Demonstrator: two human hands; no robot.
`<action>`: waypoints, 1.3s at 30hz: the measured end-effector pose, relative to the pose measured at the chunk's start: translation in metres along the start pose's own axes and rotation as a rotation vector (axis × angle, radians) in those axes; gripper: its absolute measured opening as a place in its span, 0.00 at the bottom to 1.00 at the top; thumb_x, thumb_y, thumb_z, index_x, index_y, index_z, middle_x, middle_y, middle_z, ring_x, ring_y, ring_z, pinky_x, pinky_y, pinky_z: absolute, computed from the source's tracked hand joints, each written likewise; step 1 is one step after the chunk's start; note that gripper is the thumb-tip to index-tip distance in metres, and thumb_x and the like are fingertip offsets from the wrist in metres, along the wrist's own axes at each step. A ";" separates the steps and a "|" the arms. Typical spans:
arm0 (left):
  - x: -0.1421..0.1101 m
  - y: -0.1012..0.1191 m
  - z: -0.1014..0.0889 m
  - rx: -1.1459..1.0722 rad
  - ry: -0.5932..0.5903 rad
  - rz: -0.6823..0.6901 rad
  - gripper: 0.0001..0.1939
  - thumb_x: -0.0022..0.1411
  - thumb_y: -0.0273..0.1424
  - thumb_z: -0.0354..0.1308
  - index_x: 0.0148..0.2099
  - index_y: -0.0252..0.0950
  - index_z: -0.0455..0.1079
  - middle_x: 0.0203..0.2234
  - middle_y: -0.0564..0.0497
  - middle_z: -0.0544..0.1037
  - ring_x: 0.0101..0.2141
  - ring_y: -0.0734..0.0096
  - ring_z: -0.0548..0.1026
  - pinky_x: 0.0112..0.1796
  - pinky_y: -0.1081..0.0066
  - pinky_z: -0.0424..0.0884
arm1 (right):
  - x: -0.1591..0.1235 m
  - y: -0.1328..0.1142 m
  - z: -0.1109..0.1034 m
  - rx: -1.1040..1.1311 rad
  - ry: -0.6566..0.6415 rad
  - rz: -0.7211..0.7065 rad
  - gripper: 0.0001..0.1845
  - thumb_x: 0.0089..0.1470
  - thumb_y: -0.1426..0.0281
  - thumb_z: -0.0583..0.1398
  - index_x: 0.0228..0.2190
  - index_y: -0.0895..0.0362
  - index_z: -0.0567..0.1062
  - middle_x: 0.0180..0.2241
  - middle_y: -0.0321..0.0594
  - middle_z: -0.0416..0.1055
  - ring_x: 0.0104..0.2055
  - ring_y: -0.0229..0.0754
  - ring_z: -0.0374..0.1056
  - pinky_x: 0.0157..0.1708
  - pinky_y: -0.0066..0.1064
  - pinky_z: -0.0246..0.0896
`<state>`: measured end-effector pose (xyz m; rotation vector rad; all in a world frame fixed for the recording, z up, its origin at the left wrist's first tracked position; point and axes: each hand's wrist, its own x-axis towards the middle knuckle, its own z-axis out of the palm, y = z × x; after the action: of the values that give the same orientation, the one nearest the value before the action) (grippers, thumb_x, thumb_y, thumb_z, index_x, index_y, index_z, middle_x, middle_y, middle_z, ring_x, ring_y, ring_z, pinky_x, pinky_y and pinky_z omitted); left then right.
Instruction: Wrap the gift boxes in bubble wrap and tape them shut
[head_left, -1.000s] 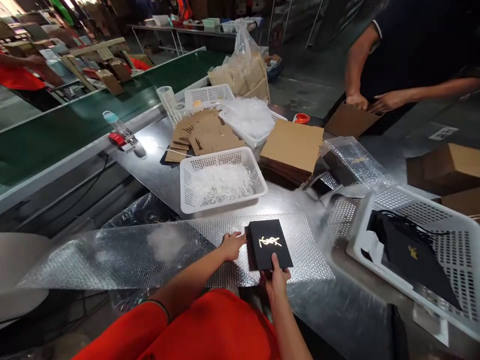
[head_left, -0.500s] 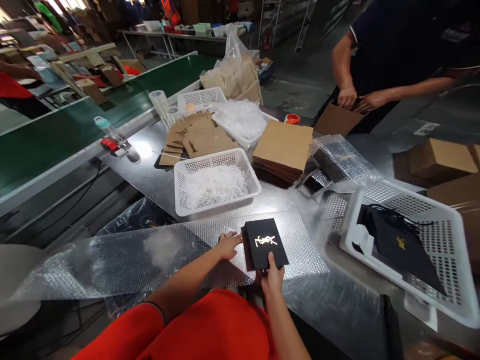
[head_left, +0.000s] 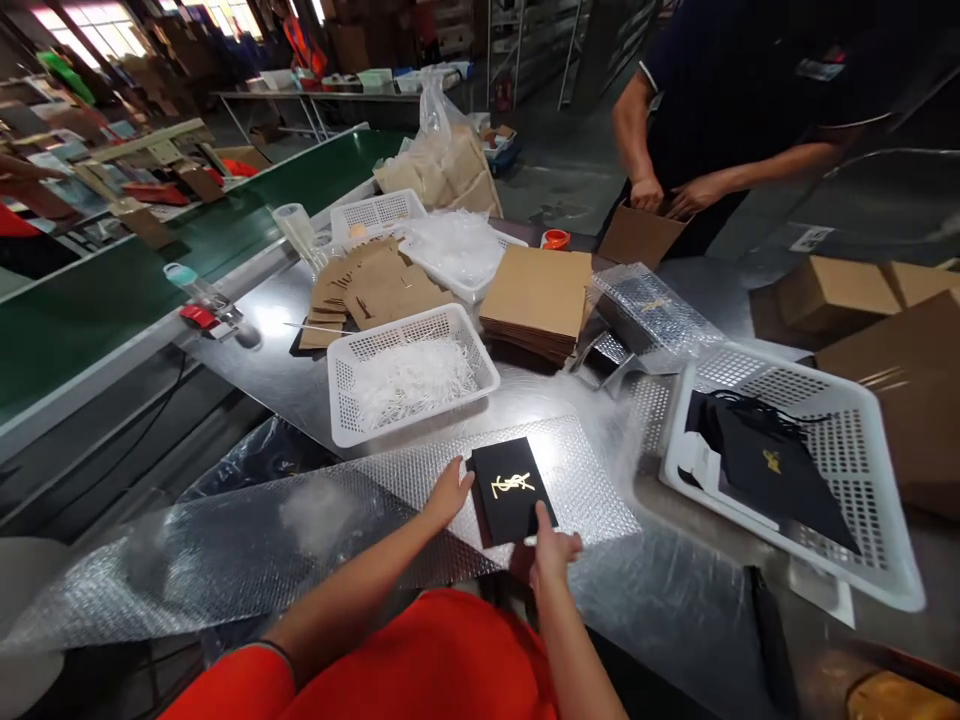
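A small black box (head_left: 511, 489) with a gold logo lies flat on a long sheet of bubble wrap (head_left: 315, 525) spread over the metal table. My left hand (head_left: 448, 491) rests against the box's left edge with fingers stretched out. My right hand (head_left: 553, 548) touches the box's near right corner, index finger laid on the lid. Neither hand lifts the box.
A white basket of shredded paper (head_left: 409, 381) stands just beyond the wrap. A white basket with black bags (head_left: 795, 470) sits to the right. Flat cardboard stacks (head_left: 537, 298) lie further back. Another person's hands (head_left: 670, 193) work a carton across the table. A green conveyor (head_left: 112, 300) runs on the left.
The view has shifted, so everything slides left in frame. My left hand's fingers have straightened along the box's edge; my right hand has moved slightly to the box's right corner.
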<state>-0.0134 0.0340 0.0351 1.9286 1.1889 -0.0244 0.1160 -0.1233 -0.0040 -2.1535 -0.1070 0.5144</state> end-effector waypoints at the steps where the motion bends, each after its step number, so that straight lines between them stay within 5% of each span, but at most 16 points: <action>1: -0.005 0.007 0.002 0.032 0.030 0.016 0.31 0.67 0.35 0.50 0.70 0.32 0.57 0.67 0.37 0.63 0.66 0.53 0.61 0.64 0.55 0.59 | 0.012 -0.004 -0.012 -0.062 0.037 0.010 0.47 0.55 0.44 0.51 0.62 0.68 0.57 0.52 0.67 0.69 0.54 0.61 0.68 0.50 0.49 0.69; 6: -0.028 0.040 0.005 0.384 -0.100 0.217 0.48 0.57 0.36 0.67 0.74 0.45 0.49 0.74 0.44 0.37 0.72 0.40 0.40 0.66 0.39 0.46 | 0.087 -0.030 -0.066 -0.374 0.015 -0.052 0.26 0.55 0.62 0.54 0.52 0.62 0.70 0.55 0.63 0.68 0.61 0.63 0.62 0.59 0.53 0.57; 10: -0.029 0.048 0.003 0.564 -0.268 0.249 0.49 0.53 0.40 0.72 0.72 0.52 0.53 0.74 0.46 0.42 0.71 0.34 0.38 0.63 0.28 0.45 | 0.130 -0.041 -0.082 -0.560 -0.103 -0.081 0.15 0.51 0.66 0.57 0.39 0.62 0.75 0.46 0.65 0.73 0.55 0.66 0.68 0.52 0.55 0.62; 13: -0.025 0.044 0.005 0.612 -0.278 0.262 0.50 0.53 0.45 0.71 0.73 0.51 0.52 0.74 0.44 0.45 0.71 0.34 0.40 0.62 0.28 0.47 | 0.149 -0.048 -0.091 -0.623 -0.220 -0.115 0.06 0.49 0.66 0.59 0.25 0.55 0.72 0.33 0.54 0.76 0.45 0.62 0.74 0.46 0.50 0.66; 15: -0.023 0.039 0.006 0.631 -0.263 0.277 0.51 0.52 0.47 0.71 0.73 0.52 0.52 0.73 0.44 0.45 0.71 0.33 0.41 0.62 0.27 0.46 | 0.155 -0.057 -0.098 -0.631 -0.292 -0.165 0.11 0.48 0.67 0.59 0.16 0.53 0.67 0.25 0.49 0.74 0.40 0.60 0.75 0.43 0.50 0.67; 18: -0.022 0.036 0.009 0.627 -0.245 0.298 0.52 0.50 0.50 0.72 0.72 0.51 0.53 0.73 0.43 0.47 0.70 0.32 0.43 0.61 0.26 0.44 | 0.141 -0.076 -0.097 -0.561 -0.412 -0.324 0.16 0.46 0.67 0.60 0.12 0.52 0.63 0.27 0.48 0.75 0.39 0.57 0.75 0.44 0.47 0.68; 22: -0.024 0.040 0.010 0.576 -0.205 0.298 0.51 0.49 0.46 0.74 0.71 0.52 0.56 0.73 0.43 0.49 0.70 0.30 0.44 0.61 0.24 0.38 | 0.067 -0.084 -0.051 -0.401 -0.561 -0.574 0.04 0.43 0.70 0.60 0.20 0.52 0.71 0.42 0.45 0.79 0.48 0.50 0.73 0.51 0.39 0.67; 24: -0.025 0.044 0.008 0.540 -0.207 0.277 0.51 0.47 0.43 0.76 0.70 0.54 0.57 0.73 0.44 0.49 0.70 0.30 0.44 0.61 0.23 0.35 | 0.027 -0.074 -0.021 -0.375 -0.550 -0.609 0.06 0.46 0.72 0.58 0.27 0.52 0.75 0.41 0.48 0.79 0.45 0.51 0.75 0.49 0.41 0.69; 27: -0.026 0.046 0.004 0.476 -0.214 0.277 0.50 0.47 0.39 0.76 0.70 0.55 0.59 0.73 0.45 0.50 0.70 0.31 0.43 0.62 0.24 0.32 | -0.008 -0.052 0.005 -0.338 -0.471 -0.634 0.13 0.46 0.73 0.57 0.35 0.55 0.76 0.49 0.54 0.76 0.54 0.57 0.71 0.56 0.48 0.65; 33: -0.027 0.031 0.010 0.337 -0.169 0.298 0.53 0.48 0.37 0.74 0.72 0.48 0.54 0.73 0.44 0.48 0.71 0.40 0.42 0.66 0.33 0.33 | -0.006 -0.020 0.001 -0.319 -0.456 -0.765 0.15 0.50 0.71 0.57 0.41 0.59 0.75 0.61 0.59 0.67 0.68 0.60 0.56 0.67 0.56 0.50; 36: -0.028 0.019 0.020 0.166 -0.103 0.156 0.59 0.47 0.36 0.74 0.75 0.39 0.46 0.74 0.39 0.42 0.72 0.44 0.43 0.68 0.43 0.41 | -0.002 -0.017 0.000 -0.331 -0.465 -0.790 0.15 0.49 0.72 0.57 0.40 0.59 0.75 0.61 0.60 0.66 0.68 0.60 0.56 0.67 0.58 0.50; 39: -0.029 0.004 0.023 -0.020 -0.034 -0.007 0.53 0.53 0.33 0.67 0.75 0.33 0.44 0.73 0.35 0.44 0.71 0.51 0.48 0.68 0.53 0.49 | 0.001 -0.020 0.002 -0.295 -0.427 -0.770 0.14 0.49 0.73 0.56 0.39 0.57 0.75 0.58 0.57 0.69 0.66 0.57 0.59 0.67 0.56 0.51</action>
<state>-0.0177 -0.0031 0.0354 1.8993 1.1690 -0.0482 0.1179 -0.1095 0.0101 -2.0323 -1.2539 0.5012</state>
